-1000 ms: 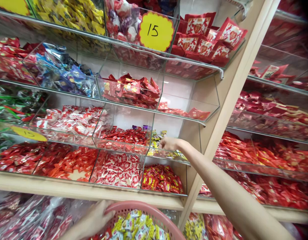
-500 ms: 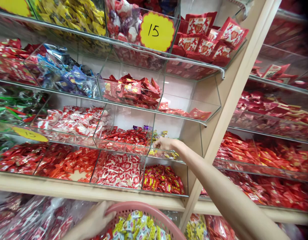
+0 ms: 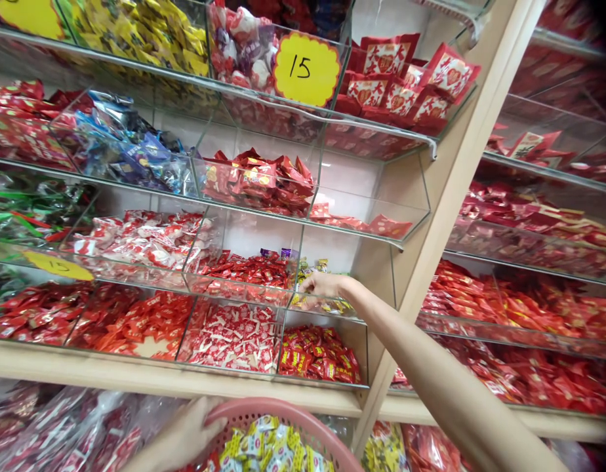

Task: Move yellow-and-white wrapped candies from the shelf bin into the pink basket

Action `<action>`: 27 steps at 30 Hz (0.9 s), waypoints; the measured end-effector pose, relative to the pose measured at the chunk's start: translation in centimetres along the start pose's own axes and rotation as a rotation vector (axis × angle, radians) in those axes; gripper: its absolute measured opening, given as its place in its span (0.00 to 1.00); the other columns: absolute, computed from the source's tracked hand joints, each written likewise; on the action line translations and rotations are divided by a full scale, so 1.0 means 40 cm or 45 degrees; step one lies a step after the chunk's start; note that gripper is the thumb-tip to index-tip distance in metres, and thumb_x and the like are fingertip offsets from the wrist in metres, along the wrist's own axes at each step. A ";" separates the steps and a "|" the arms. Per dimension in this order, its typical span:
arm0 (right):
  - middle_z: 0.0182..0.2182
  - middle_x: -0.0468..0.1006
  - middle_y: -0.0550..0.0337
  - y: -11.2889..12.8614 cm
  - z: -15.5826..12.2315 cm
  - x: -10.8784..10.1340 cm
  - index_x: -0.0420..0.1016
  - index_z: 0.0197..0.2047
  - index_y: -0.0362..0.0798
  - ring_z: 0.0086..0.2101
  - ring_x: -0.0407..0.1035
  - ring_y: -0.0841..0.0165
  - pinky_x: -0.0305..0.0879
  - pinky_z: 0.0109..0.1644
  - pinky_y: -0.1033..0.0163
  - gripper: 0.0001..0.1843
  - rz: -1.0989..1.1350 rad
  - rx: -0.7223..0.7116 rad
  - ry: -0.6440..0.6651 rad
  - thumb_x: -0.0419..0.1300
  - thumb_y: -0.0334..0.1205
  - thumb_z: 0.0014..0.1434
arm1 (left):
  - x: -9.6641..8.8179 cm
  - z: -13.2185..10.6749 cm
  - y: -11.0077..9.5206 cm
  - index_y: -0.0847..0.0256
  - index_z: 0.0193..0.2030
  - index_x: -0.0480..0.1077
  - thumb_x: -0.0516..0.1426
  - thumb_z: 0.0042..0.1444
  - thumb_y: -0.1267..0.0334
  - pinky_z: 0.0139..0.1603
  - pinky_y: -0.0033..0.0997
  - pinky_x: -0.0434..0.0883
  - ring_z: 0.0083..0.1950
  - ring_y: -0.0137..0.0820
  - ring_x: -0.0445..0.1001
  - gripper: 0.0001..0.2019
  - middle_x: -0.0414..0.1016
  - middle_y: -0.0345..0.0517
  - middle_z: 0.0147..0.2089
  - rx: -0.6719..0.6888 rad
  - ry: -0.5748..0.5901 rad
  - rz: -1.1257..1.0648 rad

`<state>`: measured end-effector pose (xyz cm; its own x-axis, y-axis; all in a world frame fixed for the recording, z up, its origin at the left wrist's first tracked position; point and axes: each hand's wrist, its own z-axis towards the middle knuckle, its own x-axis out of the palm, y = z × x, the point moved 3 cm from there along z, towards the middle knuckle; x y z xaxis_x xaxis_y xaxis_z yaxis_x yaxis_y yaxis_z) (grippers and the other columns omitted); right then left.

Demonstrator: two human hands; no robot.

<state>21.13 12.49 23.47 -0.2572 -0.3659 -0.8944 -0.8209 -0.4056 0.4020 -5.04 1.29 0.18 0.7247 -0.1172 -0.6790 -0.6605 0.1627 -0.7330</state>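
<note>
My left hand point(image 3: 192, 427) is at the left side of a pink plastic basket point(image 3: 303, 417), its fingers hooked over the rim. Inside the basket lie yellow-and-white wrapped candies point(image 3: 276, 447), with a few red wrappers at the left. My right hand point(image 3: 319, 287) reaches into a clear shelf compartment at the right end, just above small yellow wrapped candies point(image 3: 340, 305). Its fingers are curled together, and whatever is between them is hidden from me. To its left sits a heap of red wrapped candies point(image 3: 251, 269).
Clear dividers and front panels edge the shelf bins. Red-and-yellow candies point(image 3: 319, 354) fill the bin below my right hand. A wooden upright point(image 3: 433, 216) stands to the right. A yellow price tag point(image 3: 307, 68) hangs above. Bagged candies point(image 3: 71, 419) lie below at left.
The view has shifted very slightly. My right hand stays in the same compartment with its fingers a little lower, and my left hand remains at the basket rim.
</note>
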 end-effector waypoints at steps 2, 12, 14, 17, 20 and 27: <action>0.18 0.73 0.67 0.002 0.002 0.001 0.79 0.30 0.47 0.21 0.64 0.77 0.59 0.25 0.73 0.15 -0.008 -0.013 -0.018 0.68 0.43 0.35 | 0.004 0.002 0.003 0.55 0.46 0.74 0.54 0.48 0.53 0.50 0.29 0.67 0.47 0.38 0.74 0.20 0.79 0.41 0.44 0.045 0.033 -0.010; 0.23 0.76 0.63 -0.028 -0.029 -0.027 0.79 0.27 0.43 0.25 0.66 0.75 0.60 0.29 0.72 0.14 0.162 -0.173 -0.139 0.64 0.45 0.41 | 0.005 0.004 0.003 0.57 0.47 0.73 0.53 0.49 0.53 0.51 0.31 0.66 0.49 0.39 0.73 0.20 0.78 0.42 0.47 0.054 0.046 0.007; 0.24 0.77 0.62 -0.035 -0.037 -0.026 0.79 0.29 0.43 0.26 0.66 0.75 0.60 0.30 0.72 0.17 0.208 -0.182 -0.051 0.64 0.48 0.41 | 0.005 0.005 0.003 0.56 0.47 0.73 0.54 0.48 0.52 0.52 0.30 0.66 0.50 0.39 0.72 0.21 0.78 0.41 0.47 0.054 0.043 -0.006; 0.25 0.77 0.63 -0.035 -0.033 -0.014 0.80 0.33 0.45 0.25 0.65 0.75 0.60 0.29 0.71 0.20 0.223 -0.152 0.059 0.65 0.51 0.39 | 0.007 0.006 0.008 0.56 0.47 0.73 0.54 0.48 0.51 0.52 0.29 0.66 0.50 0.38 0.73 0.21 0.78 0.40 0.46 0.050 0.043 -0.013; 0.21 0.75 0.65 -0.024 -0.017 -0.001 0.80 0.31 0.46 0.22 0.63 0.76 0.59 0.26 0.71 0.20 0.177 -0.078 0.060 0.66 0.52 0.36 | 0.010 0.007 0.016 0.56 0.48 0.73 0.54 0.48 0.51 0.52 0.29 0.66 0.51 0.38 0.72 0.21 0.78 0.40 0.47 0.055 0.026 -0.027; 0.19 0.74 0.64 -0.016 -0.027 -0.013 0.78 0.25 0.44 0.22 0.62 0.76 0.57 0.26 0.70 0.22 0.159 -0.089 -0.047 0.64 0.56 0.38 | 0.012 0.009 0.028 0.58 0.47 0.73 0.54 0.47 0.50 0.53 0.32 0.66 0.51 0.40 0.72 0.23 0.77 0.43 0.48 0.024 0.005 -0.076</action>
<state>22.34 12.05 23.88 -0.3747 -0.3869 -0.8426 -0.7442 -0.4166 0.5222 -5.37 1.76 -0.95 0.7620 -0.1309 -0.6342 -0.6122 0.1737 -0.7714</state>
